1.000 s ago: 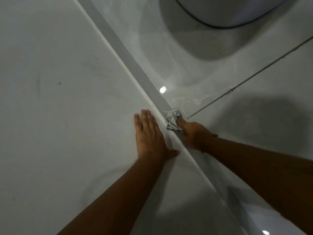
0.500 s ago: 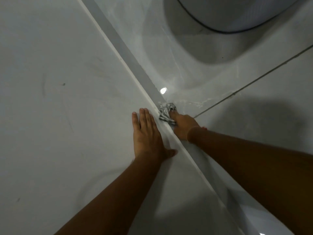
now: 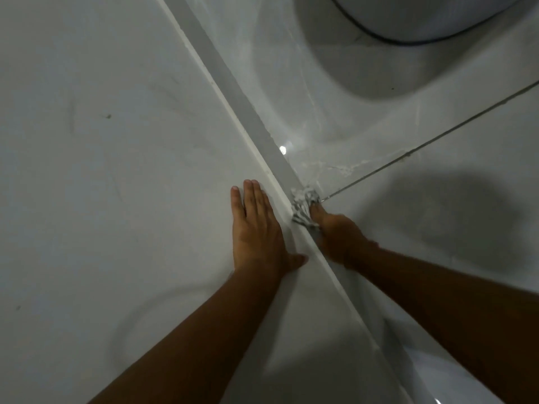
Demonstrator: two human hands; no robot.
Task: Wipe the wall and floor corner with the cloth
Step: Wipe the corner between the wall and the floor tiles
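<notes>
A crumpled grey-and-white cloth (image 3: 303, 206) is pressed into the corner where the white wall (image 3: 116, 170) meets the glossy tiled floor (image 3: 437, 199). My right hand (image 3: 338, 234) grips the cloth from behind, fingers closed on it, low against the grey skirting strip (image 3: 233, 77). My left hand (image 3: 256, 228) lies flat on the wall just left of the cloth, fingers together and thumb out, holding nothing.
A large white rounded object with a dark rim (image 3: 423, 18) stands on the floor at the top right, casting a shadow. A dark grout line (image 3: 437, 138) runs across the floor from the cloth toward the right edge. The wall carries faint scuff marks.
My right hand pushed the cloth forward along the corner, then drew it back a little. My left hand has stayed flat on the wall.
</notes>
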